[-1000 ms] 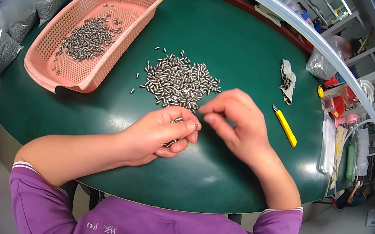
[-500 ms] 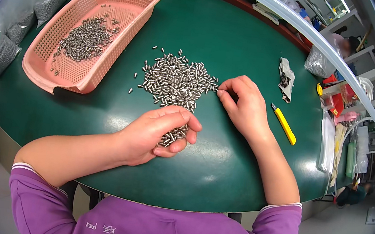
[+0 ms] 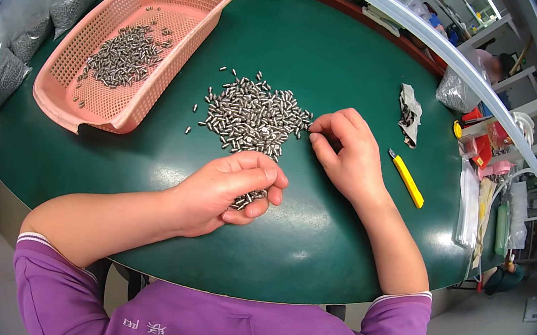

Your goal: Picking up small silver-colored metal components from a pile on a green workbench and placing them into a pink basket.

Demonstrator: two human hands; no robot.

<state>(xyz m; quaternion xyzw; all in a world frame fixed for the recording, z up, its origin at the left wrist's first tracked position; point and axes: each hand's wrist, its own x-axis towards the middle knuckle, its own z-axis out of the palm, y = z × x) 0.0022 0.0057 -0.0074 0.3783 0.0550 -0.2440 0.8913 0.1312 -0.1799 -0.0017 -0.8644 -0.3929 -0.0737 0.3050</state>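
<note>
My left hand (image 3: 231, 193) is cupped and closed around several small metal pins (image 3: 247, 198), which show between the thumb and the curled fingers. Just beyond it, a heap of the same short, shiny, round-ended pins (image 3: 255, 115) lies on the green tabletop (image 3: 313, 241). At the heap's right edge is my right hand (image 3: 352, 153), its thumb and forefinger bent close together beside the outermost pins. Whatever lies between those fingertips is too small to make out. A few stray pins lie left of the heap and behind it.
A pink perforated basket (image 3: 145, 100) with more pins stands at the left. Bags of small metal parts (image 3: 17, 39) line the far left. Right of my right hand lie a yellow utility knife (image 3: 407, 182) and a crumpled grey wrapper (image 3: 410, 115). A pale bar (image 3: 458, 64) crosses the upper right.
The fingers of my left hand have closed further, so fewer of its pins show. My right hand has shifted very slightly left at the heap's edge.
</note>
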